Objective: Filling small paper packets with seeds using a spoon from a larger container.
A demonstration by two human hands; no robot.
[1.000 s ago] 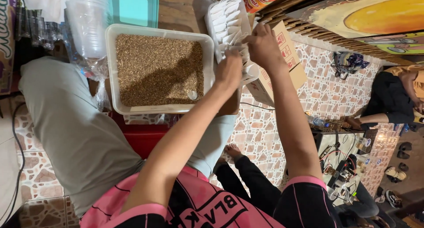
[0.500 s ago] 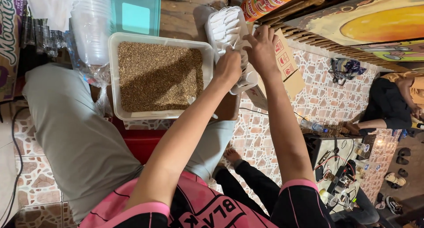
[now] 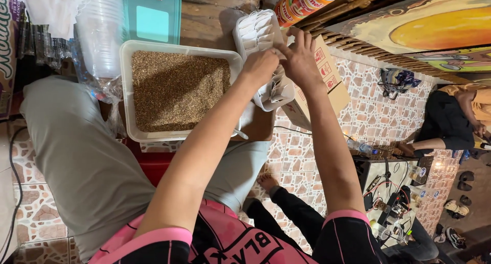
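left hand [image 3: 259,67] pinched on white sachet [image 3: 279,87] | right hand [image 3: 299,57] gripping the same sachet | tray of brown granules [image 3: 176,92] just left

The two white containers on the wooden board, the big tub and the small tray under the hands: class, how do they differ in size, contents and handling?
The big tub is wide and square; the small tray is narrower. The tub holds loose brown grain in an even layer; the tray holds a row of white packets standing on edge. No hand touches the tub, while the left hand and right hand work at the tray's packets. Both are white, open-topped and rest on the wooden board.
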